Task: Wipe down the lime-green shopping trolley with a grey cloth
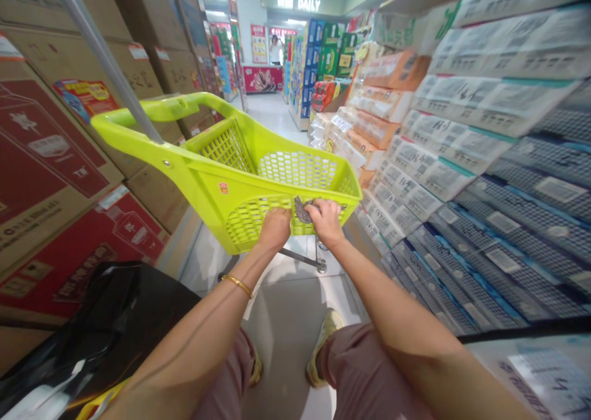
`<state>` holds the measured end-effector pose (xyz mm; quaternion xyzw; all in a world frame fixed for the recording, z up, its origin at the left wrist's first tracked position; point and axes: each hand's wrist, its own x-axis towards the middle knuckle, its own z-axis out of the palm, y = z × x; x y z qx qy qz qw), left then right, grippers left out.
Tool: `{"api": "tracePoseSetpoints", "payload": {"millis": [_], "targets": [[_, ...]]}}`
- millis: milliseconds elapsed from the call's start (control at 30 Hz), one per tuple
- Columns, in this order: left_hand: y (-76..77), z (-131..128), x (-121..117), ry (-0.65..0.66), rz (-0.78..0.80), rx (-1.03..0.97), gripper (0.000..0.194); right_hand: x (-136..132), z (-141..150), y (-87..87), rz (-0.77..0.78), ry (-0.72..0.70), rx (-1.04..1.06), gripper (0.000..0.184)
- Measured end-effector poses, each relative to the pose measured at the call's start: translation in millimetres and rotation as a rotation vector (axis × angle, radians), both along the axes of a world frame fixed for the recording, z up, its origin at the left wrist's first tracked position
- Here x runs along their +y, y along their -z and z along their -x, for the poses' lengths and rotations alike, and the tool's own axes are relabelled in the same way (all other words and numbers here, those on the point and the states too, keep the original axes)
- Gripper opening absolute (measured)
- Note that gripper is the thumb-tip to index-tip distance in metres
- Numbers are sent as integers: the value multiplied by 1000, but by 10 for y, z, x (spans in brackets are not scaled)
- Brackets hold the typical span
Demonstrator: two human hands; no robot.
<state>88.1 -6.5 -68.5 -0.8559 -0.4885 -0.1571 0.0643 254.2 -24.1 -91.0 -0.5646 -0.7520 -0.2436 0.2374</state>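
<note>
A lime-green plastic shopping cart (203,186) stands in front of me, side on, with openwork mesh walls. My right hand (327,218) holds a crumpled grey cloth (302,210) against the upper mesh of the near side wall. Just left of the cloth, my left hand (276,228) is closed in a fist at the same wall. Its fingertips face away from me, so I cannot tell whether it grips the mesh or something small. No goods show inside the basket.
Cardboard cartons (138,223) are stacked along the left, with a black plastic bag (106,321) below them. Packs of paper tissue (434,143) rise on the right. A grey pole (106,56) crosses the upper left. Far down the aisle stands a person (276,49).
</note>
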Motion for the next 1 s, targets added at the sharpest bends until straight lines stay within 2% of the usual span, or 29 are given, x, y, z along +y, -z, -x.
{"api": "tracePoseSetpoints", "payload": {"millis": [167, 267, 333, 400, 600, 700, 767, 833, 1000], "targets": [[20, 4, 17, 14, -22, 23, 25, -138, -56, 412, 220, -107, -167, 27], [20, 0, 7, 12, -29, 35, 26, -193, -90, 520, 270, -165, -223, 26], [17, 1, -2, 11, -33, 36, 26, -194, -92, 487, 264, -162, -224, 26], [11, 4, -8, 14, -36, 36, 26, -169, -78, 382, 232, -138, -205, 25], [-14, -1, -14, 11, -25, 37, 25, -52, -30, -113, 18, -57, -23, 28], [-19, -4, -14, 3, 3, 43, 25, -21, -23, -273, -102, 18, 94, 31], [-19, -1, -14, 4, 2, 54, 24, -19, -13, -275, -101, 26, 102, 31], [-21, 6, -15, 8, -6, 61, 24, -32, -1, -188, -34, 17, 68, 30], [-29, 17, -19, 21, -11, 55, 24, -122, 1, 226, 167, -77, -98, 30]]}}
